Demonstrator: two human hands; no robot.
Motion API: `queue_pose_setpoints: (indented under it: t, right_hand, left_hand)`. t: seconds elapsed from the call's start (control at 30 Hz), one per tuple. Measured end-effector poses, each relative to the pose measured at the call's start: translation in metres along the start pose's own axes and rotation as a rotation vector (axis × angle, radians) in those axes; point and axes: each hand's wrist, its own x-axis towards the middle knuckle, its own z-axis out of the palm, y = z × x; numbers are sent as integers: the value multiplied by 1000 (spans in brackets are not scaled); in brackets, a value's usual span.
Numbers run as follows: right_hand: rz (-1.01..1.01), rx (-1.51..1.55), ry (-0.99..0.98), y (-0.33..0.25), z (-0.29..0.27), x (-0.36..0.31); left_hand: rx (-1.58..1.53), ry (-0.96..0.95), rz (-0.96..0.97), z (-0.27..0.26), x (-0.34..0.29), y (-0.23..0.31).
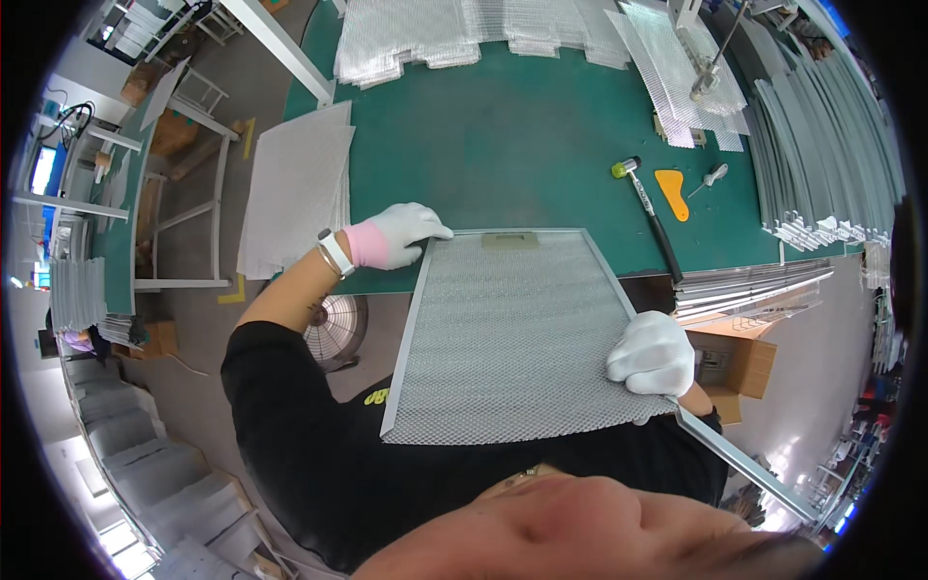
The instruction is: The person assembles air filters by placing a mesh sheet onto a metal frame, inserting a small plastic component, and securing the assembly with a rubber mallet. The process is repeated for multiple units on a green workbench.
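Note:
A grey mesh filter panel (517,338) lies in front of me, its far end on the green table and its near end reaching out over my body. Metal frame strips edge its left, far and right sides; the mesh shows bare along the near side. My left hand (401,237), in a white glove with a pink cuff, holds the far left corner, fingers bent over the frame. My right hand (652,356), white-gloved, is closed around the right side near the close corner. From there a metal frame strip (749,467) sticks out toward the lower right.
On the green table (464,145) are a hammer (650,211), an orange scraper-like piece (672,193) and stacked mesh sheets (416,43). More sheets (300,184) lie left. Many frame strips (822,145) stand at right. A fan (336,329) and a cardboard box (739,367) are below.

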Motion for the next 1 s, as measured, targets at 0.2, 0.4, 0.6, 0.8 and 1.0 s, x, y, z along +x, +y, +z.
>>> queue_pose_setpoints:
  t: [0.2, 0.4, 0.6, 0.8, 1.0]
  right_hand:
    - [-48, -18, -4, 5, 2, -4]
    - [-79, -42, 41, 8, 7, -3]
    - [-131, 55, -144, 29, -21, 9]
    - [178, -169, 593, 51, -25, 39]
    - [316, -66, 729, 73, -34, 60]
  left_hand:
    - [-417, 74, 230, 10, 89, 32]
    - [-495, -141, 220, 49, 173, 30]
    - [-246, -72, -153, -8, 110, 48]
    - [-1271, 370, 898, -69, 26, 70]
    - [-581, 1374, 208, -60, 4, 103]
